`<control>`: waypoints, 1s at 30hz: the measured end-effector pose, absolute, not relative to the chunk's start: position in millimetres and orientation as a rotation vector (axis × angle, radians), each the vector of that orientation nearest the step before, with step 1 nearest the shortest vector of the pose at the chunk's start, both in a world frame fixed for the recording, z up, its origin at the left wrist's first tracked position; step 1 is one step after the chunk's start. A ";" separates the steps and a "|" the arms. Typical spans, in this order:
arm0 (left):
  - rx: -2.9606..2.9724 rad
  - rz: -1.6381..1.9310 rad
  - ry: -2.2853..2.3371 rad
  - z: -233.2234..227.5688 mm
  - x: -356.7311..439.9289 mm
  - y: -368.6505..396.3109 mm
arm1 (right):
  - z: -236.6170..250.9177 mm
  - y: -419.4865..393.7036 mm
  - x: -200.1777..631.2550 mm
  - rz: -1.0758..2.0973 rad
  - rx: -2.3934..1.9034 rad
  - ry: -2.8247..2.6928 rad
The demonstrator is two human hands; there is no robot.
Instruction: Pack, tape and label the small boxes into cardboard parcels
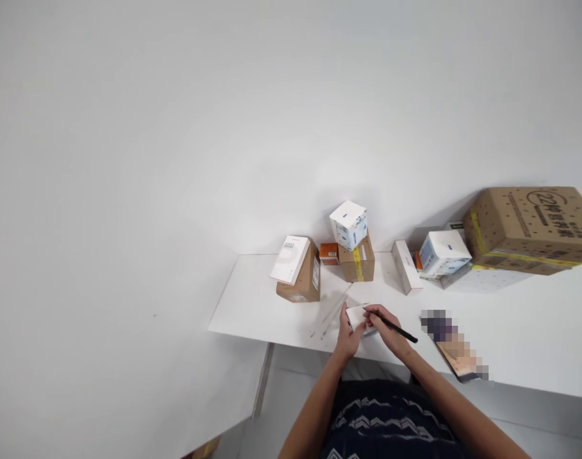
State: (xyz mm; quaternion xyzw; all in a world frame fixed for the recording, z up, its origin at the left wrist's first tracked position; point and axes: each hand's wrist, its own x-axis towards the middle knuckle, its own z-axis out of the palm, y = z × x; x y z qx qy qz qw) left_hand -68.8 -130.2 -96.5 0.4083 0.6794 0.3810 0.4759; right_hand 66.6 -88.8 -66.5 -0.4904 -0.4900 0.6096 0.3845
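Observation:
My left hand (347,336) grips a small white box (356,315) just above the white table (252,306) near its front edge. My right hand (389,326) holds a thin black pen (393,326), its tip touching the top of that box. Both forearms reach in from the bottom of the view.
Along the wall stand a brown carton with a white box leaning on it (298,271), a small orange box (329,253), a white cube on a taped carton (352,242), a long white box (407,266), another white cube (443,252) and a big cardboard box (530,226). A blurred flat item (456,347) lies right of my hands.

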 end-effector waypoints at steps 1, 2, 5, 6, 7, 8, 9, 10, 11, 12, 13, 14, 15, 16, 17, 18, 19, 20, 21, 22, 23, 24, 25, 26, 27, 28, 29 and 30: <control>1.004 0.928 1.659 -96.5 -67.9 -130.4 | -67.2 -88.1 66.3 1.547 -1.247 -1.249; 1.012 0.929 1.661 -96.4 -67.2 -130.4 | -67.7 -87.5 66.2 1.543 -1.238 -1.247; 1.024 0.934 1.692 -95.7 -65.4 -129.8 | -68.9 -86.2 66.2 1.541 -1.219 -1.207; 1.024 0.930 1.709 -95.3 -64.5 -129.3 | -69.6 -86.3 66.3 1.540 -1.224 -1.182; 1.021 0.925 1.730 -95.1 -63.6 -128.8 | -70.2 -86.7 66.5 1.537 -1.234 -1.157; 1.018 0.920 1.745 -95.0 -62.6 -128.2 | -70.9 -87.5 66.8 1.531 -1.244 -1.141; 1.012 0.923 1.755 -95.2 -61.5 -127.6 | -71.5 -88.6 67.2 1.521 -1.256 -1.136; 1.003 0.932 1.764 -95.7 -60.3 -127.0 | -72.0 -89.8 67.7 1.510 -1.269 -1.148; 0.993 0.943 1.772 -96.5 -59.2 -126.5 | -72.3 -91.2 68.3 1.496 -1.286 -1.173; 0.982 0.956 1.781 -97.7 -58.0 -126.1 | -72.4 -92.6 68.9 1.481 -1.302 -1.216; 0.971 0.968 1.791 -99.1 -56.8 -125.7 | -72.3 -94.0 69.4 1.458 -1.320 -1.271; 0.960 0.981 1.798 -100.5 -55.7 -125.4 | -72.0 -95.1 69.6 1.426 -1.339 -1.331; 0.946 0.992 1.803 -101.9 -54.7 -125.2 | -71.5 -96.0 69.7 1.384 -1.355 -1.394; 0.931 1.000 1.806 -103.0 -53.7 -125.0 | -71.0 -96.6 69.4 1.335 -1.365 -1.455; 0.918 1.006 1.808 -103.8 -52.9 -124.9 | -70.4 -97.0 68.8 1.287 -1.368 -1.509; 0.907 1.009 1.809 -104.4 -52.3 -124.8 | -69.8 -97.1 68.0 1.248 -1.364 -1.554; 0.902 1.013 1.809 -104.7 -51.9 -124.8 | -69.3 -97.1 67.1 1.219 -1.360 -1.585; 0.901 1.017 1.810 -104.9 -51.6 -124.8 | -69.1 -96.9 66.3 1.200 -1.358 -1.606; 0.906 1.021 1.810 -105.1 -51.4 -124.9 | -69.1 -96.6 65.5 1.187 -1.361 -1.618; 0.916 1.027 1.812 -105.5 -51.4 -125.1 | -69.3 -96.3 65.0 1.176 -1.370 -1.626; 0.928 1.031 1.816 -106.0 -51.4 -125.2 | -69.9 -96.0 64.7 1.163 -1.384 -1.635; 0.940 1.035 1.820 -106.6 -51.4 -125.4 | -70.6 -95.7 64.7 1.147 -1.397 -1.649; 0.953 1.039 1.824 -107.4 -51.3 -125.5 | -71.5 -95.4 64.8 1.130 -1.406 -1.667; 0.962 1.042 1.827 -108.1 -51.2 -125.5 | -72.3 -95.1 65.0 1.118 -1.409 -1.688; 0.967 1.045 1.831 -108.6 -51.0 -125.4 | -73.0 -94.9 65.2 1.109 -1.412 -1.705; 0.967 1.048 1.836 -109.0 -50.7 -125.2 | -73.5 -94.7 65.4 1.101 -1.417 -1.716; 0.963 1.049 1.840 -109.0 -50.4 -124.9 | -73.7 -94.5 65.6 1.097 -1.423 -1.723; 0.957 1.048 1.844 -108.8 -50.1 -124.6 | -73.6 -94.3 65.6 1.096 -1.427 -1.728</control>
